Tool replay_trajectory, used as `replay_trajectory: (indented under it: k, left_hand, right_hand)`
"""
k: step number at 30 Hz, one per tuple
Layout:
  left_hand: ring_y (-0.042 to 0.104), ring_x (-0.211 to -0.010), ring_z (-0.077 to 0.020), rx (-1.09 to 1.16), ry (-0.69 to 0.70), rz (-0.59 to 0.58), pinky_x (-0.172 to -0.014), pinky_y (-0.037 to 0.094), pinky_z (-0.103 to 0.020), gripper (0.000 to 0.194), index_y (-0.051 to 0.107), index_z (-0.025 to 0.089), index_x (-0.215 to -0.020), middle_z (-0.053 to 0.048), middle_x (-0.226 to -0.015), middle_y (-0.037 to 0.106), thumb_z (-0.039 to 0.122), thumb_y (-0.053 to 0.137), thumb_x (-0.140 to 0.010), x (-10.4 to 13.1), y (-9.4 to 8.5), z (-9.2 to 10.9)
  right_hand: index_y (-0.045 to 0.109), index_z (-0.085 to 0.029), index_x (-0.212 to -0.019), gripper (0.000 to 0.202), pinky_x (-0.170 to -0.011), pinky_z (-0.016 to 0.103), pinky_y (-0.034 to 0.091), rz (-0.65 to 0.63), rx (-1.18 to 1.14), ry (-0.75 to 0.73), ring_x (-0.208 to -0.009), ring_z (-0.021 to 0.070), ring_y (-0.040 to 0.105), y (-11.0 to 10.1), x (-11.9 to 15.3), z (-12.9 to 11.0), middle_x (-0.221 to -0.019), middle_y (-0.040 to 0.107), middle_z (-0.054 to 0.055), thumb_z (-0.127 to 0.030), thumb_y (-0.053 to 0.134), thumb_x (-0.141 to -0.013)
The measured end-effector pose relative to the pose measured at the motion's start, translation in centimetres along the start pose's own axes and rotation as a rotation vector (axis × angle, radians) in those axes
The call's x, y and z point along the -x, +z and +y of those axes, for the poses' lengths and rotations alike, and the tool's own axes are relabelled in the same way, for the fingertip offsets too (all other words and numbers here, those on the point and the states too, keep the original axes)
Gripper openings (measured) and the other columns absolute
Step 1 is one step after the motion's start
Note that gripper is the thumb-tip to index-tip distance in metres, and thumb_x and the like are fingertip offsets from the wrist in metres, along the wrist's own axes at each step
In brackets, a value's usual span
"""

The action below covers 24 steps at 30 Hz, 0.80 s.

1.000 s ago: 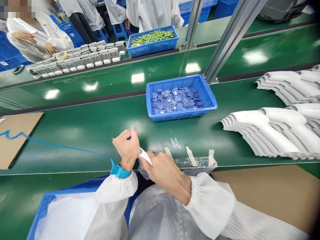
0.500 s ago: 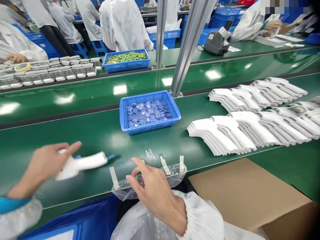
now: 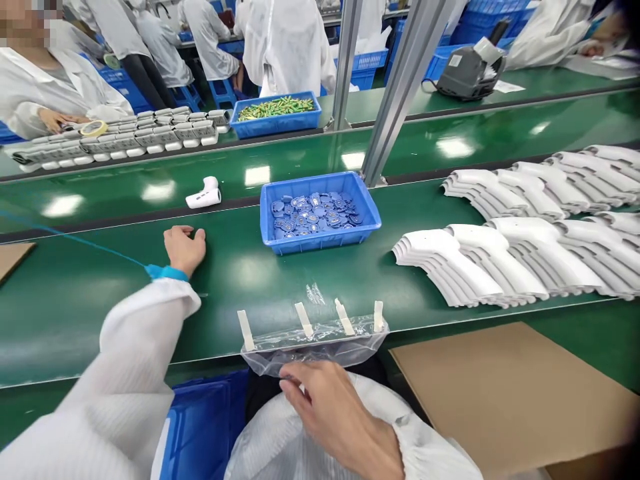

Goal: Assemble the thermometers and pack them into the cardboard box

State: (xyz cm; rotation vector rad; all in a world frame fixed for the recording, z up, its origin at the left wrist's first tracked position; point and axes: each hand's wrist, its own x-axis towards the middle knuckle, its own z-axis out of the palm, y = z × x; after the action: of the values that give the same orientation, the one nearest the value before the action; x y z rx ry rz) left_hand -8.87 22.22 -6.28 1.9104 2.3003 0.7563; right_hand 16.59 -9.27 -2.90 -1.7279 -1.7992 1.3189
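Observation:
My left hand [image 3: 185, 250] is over the green bench with its fingers bent and thumb apart, holding nothing. Just beyond it, a white curved plastic housing [image 3: 204, 193] lies on the green conveyor belt by the dark edge strip. My right hand [image 3: 340, 417] is low in front of my body, beside a clear plastic bag [image 3: 320, 347] taped to the bench edge. Its thumb and forefinger are drawn close together; whatever may be between them is too small to make out. A small clear plastic piece [image 3: 315, 293] lies behind the bag.
A blue bin [image 3: 320, 245] of blue parts stands mid-bench. Stacked white shells [image 3: 450, 263] fill the right side, above a cardboard box [image 3: 510, 393]. A metal post [image 3: 400, 87] rises behind the bin. Across the belt, a person sits near rows of grey-white parts [image 3: 150, 137].
My left hand has moved forward and let go of the white housing, which now lies on the belt. My right hand has drawn down towards the bag's mouth. The view has shifted left.

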Motion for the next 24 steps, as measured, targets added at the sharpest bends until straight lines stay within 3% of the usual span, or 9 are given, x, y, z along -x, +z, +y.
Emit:
replay_trajectory:
  k: [2, 6, 11, 14, 19, 22, 24]
  left_hand:
    - [0.051, -0.117, -0.0319, -0.004, 0.014, 0.022, -0.107, 0.04, -0.05, 0.013, 0.052, 0.016, -0.087, -0.014, -0.103, 0.057, 0.028, 0.057, -0.088, 2.0, 0.7, -0.6]
    - [0.051, -0.115, -0.0322, 0.0, 0.06, 0.007, -0.108, 0.04, -0.047, 0.011, 0.055, 0.017, -0.088, -0.016, -0.107, 0.057, 0.028, 0.052, -0.088, 4.2, 0.5, -1.1]
    - [0.055, -0.113, -0.0279, 0.003, 0.089, -0.072, -0.105, 0.043, -0.041, 0.017, 0.06, 0.016, -0.092, -0.015, -0.11, 0.06, 0.026, 0.047, -0.089, 6.1, -1.3, -2.2]
    - [0.062, -0.1, -0.0237, 0.005, 0.079, -0.203, -0.097, 0.049, -0.036, 0.02, 0.065, 0.015, -0.093, -0.012, -0.107, 0.065, 0.026, 0.05, -0.087, 6.2, -2.9, -3.0]
    - [0.064, -0.078, -0.0185, -0.013, 0.074, -0.47, -0.079, 0.052, -0.027, 0.016, 0.072, 0.014, -0.085, -0.004, -0.082, 0.072, 0.026, 0.065, -0.078, 2.2, -4.9, -1.9]
    - [0.064, -0.083, -0.0162, -0.032, 0.129, -0.487, -0.087, 0.049, -0.027, 0.017, 0.072, 0.01, -0.09, -0.003, -0.085, 0.072, 0.022, 0.066, -0.081, -1.7, -4.0, 0.4]
    - [0.064, -0.089, -0.0174, -0.041, 0.168, -0.436, -0.092, 0.048, -0.033, 0.02, 0.071, 0.009, -0.098, -0.005, -0.093, 0.072, 0.024, 0.067, -0.085, -4.1, -2.6, 1.9]
  right_hand:
    - [0.073, -0.028, -0.097, 0.025, -0.07, 0.027, 0.037, -0.057, 0.001, 0.002, -0.073, 0.0145, 0.064, 1.0, 0.5, 0.4, -0.084, 0.075, -0.003, -0.029, 0.048, -0.098]
    - [0.071, -0.026, -0.086, 0.028, -0.068, 0.028, 0.032, -0.113, 0.034, -0.034, -0.069, 0.0126, 0.059, 3.0, 1.3, 1.0, -0.08, 0.073, -0.003, -0.025, 0.046, -0.097]
    - [0.064, -0.022, -0.077, 0.026, -0.065, 0.028, 0.028, -0.159, 0.042, -0.106, -0.062, 0.0097, 0.049, 4.7, 2.3, 1.5, -0.071, 0.066, -0.004, -0.02, 0.045, -0.094]
    - [0.064, -0.023, -0.077, 0.026, -0.067, 0.027, 0.03, -0.168, 0.058, -0.108, -0.063, 0.0105, 0.049, 5.6, 2.9, 2.3, -0.069, 0.064, -0.004, -0.021, 0.045, -0.094]
    - [0.071, -0.024, -0.08, 0.024, -0.068, 0.026, 0.037, -0.219, 0.117, -0.044, -0.071, 0.0149, 0.06, 7.4, 2.5, 4.5, -0.074, 0.069, 0.0, -0.02, 0.049, -0.09]
    - [0.073, -0.023, -0.078, 0.023, -0.068, 0.025, 0.041, -0.255, 0.111, -0.014, -0.071, 0.0158, 0.064, 8.5, 1.1, 6.2, -0.074, 0.072, 0.002, -0.018, 0.052, -0.085]
    - [0.072, -0.021, -0.071, 0.023, -0.071, 0.024, 0.044, -0.281, 0.052, -0.018, -0.067, 0.0142, 0.066, 9.1, -0.1, 7.7, -0.069, 0.073, 0.001, -0.015, 0.052, -0.083]
